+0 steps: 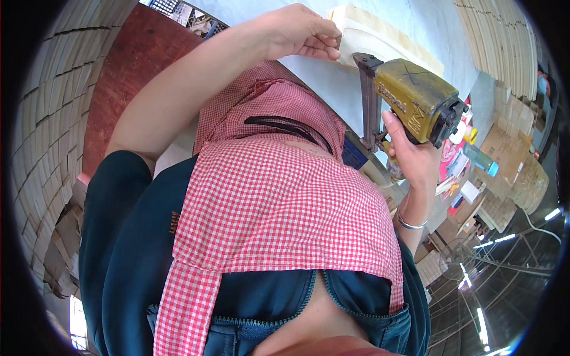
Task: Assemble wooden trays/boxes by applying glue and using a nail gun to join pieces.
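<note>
A pale wooden piece (386, 38) with a curved upper edge lies on the light worktop at the top of the head view. My left hand (306, 34) is closed at its left end, thumb and fingertips pinching the edge; the exact grip is partly hidden. In my right hand (412, 157) is a worn yellow nail gun (418, 95) with a dark magazine (369, 110), my fingers wrapped round its handle. The gun's nose (363, 61) is at the near side of the wooden piece, close to my left fingertips; whether it touches I cannot tell.
The pale worktop (303, 77) has its near edge against my checked apron. A reddish-brown board (133, 77) is at the left. Tall stacks of wooden strips (499, 41) stand at the far right and left. A bottle (481, 160) and small items lie beyond my right hand.
</note>
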A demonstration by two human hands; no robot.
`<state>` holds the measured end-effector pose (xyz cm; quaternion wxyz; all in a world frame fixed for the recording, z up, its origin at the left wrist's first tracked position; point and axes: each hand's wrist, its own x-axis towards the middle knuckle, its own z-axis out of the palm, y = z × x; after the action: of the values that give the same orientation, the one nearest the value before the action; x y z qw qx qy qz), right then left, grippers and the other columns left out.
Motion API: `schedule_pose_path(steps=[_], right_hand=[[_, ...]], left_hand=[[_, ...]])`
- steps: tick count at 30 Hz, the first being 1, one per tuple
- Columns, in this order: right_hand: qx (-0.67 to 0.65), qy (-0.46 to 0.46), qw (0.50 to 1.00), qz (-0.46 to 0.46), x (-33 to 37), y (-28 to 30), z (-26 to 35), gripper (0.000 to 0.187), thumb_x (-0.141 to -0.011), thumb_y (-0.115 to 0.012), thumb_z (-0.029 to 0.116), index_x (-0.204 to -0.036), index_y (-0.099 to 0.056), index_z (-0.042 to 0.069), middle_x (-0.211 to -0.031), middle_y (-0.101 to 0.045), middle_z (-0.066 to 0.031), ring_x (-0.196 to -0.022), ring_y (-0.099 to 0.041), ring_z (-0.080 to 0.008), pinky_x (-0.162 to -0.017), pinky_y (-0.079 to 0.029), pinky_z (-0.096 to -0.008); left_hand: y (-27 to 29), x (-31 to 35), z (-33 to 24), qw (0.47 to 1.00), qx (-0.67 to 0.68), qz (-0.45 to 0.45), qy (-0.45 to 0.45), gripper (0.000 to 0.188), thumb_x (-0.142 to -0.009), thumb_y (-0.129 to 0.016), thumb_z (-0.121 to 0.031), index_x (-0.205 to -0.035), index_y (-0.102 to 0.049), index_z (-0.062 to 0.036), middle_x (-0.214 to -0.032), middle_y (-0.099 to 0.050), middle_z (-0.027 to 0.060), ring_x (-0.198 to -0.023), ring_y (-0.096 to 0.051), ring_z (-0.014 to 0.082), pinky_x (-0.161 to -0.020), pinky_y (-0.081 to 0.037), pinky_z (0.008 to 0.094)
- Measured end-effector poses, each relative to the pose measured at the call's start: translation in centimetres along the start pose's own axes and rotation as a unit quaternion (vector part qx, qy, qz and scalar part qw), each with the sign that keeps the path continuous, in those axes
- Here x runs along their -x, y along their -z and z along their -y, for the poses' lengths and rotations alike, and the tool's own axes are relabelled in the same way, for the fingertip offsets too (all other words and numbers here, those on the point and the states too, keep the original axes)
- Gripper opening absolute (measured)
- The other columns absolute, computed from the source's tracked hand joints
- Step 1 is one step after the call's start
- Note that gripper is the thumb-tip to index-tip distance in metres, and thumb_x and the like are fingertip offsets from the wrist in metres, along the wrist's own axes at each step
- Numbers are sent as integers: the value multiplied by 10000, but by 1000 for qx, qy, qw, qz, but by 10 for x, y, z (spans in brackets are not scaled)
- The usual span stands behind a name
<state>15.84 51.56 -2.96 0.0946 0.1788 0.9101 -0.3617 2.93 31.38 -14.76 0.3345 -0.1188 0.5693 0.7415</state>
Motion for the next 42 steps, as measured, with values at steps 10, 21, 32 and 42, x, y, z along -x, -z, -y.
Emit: schedule_pose_path(steps=[10, 21, 32, 42], right_hand=[[1, -29, 1000, 0, 1, -2, 0, 417, -800, -830, 160, -1117, -651, -45, -1048, -734, -173, -893, -737, -258, -699, -596, -310], [2, 1, 1000, 2, 0, -3, -6, 407, -804, -828, 180, -1111, -661, -27, -1037, -739, -169, -886, -742, -267, -684, -595, -308], [-2, 13, 1000, 15, -5, -1, -14, 393, -800, -825, 161, -1109, -666, -23, -1046, -739, -165, -888, -742, -274, -680, -592, -311], [-17, 23, 999, 17, -6, 0, -15, 376, -796, -826, 151, -1096, -676, -20, -1037, -743, -158, -883, -742, -271, -682, -589, -311]], left_hand=[[24, -22, -7, 999, -7, 13, 29, 185, -925, -643, -155, -855, -641, 16, -738, -613, 70, -682, -656, 145, -685, -542, 198], [20, -19, -10, 997, -10, 22, 72, 199, -934, -627, -169, -847, -634, 10, -734, -608, 68, -680, -654, 146, -672, -536, 204], [13, -29, -13, 993, -8, 22, 118, 215, -942, -611, -184, -839, -627, 4, -730, -602, 66, -678, -651, 148, -660, -530, 209], [-27, -5, -14, 988, -6, 27, 151, 230, -949, -597, -197, -831, -621, -1, -726, -598, 64, -677, -649, 149, -649, -525, 215]])
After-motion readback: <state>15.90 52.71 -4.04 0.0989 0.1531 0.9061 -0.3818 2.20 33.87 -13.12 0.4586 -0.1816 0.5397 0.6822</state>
